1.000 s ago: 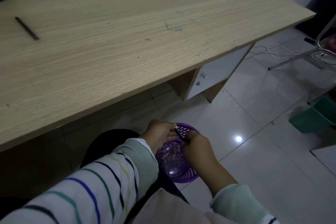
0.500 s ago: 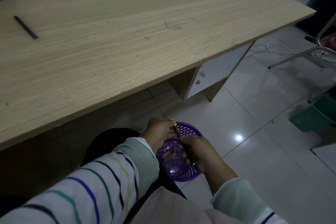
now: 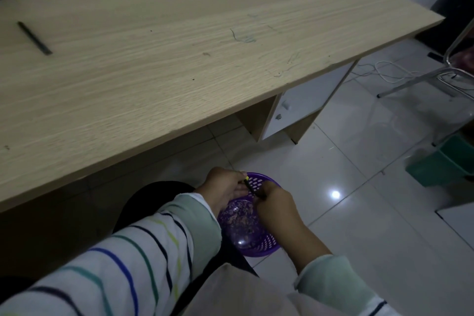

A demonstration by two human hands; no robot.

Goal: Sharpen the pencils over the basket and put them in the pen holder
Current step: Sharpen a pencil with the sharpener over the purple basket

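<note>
Sharpening is being carried on over the purple basket (image 3: 266, 251), which is seen low beside the knee, below the edge of the worktop (image 3: 179, 72). A dark pencil (image 3: 252, 187) is bridged between the two hands. Its yellow end is pinched by the left grip (image 3: 225, 187), and its other end is enclosed in the curled fingers of the right grip (image 3: 277, 204) (the sharpener is hidden, presumably inside that fist). Since half a second ago the right grip has been rolled back up from a dropped wrist, and the pencil has been brought from nearly upright to a slant, so one more twist is judged complete. Shavings (image 3: 241, 215) are caught in the basket. A second pencil (image 3: 34, 38) is left on the worktop, so more work is judged to remain. No pen holder can be made out.
</note>
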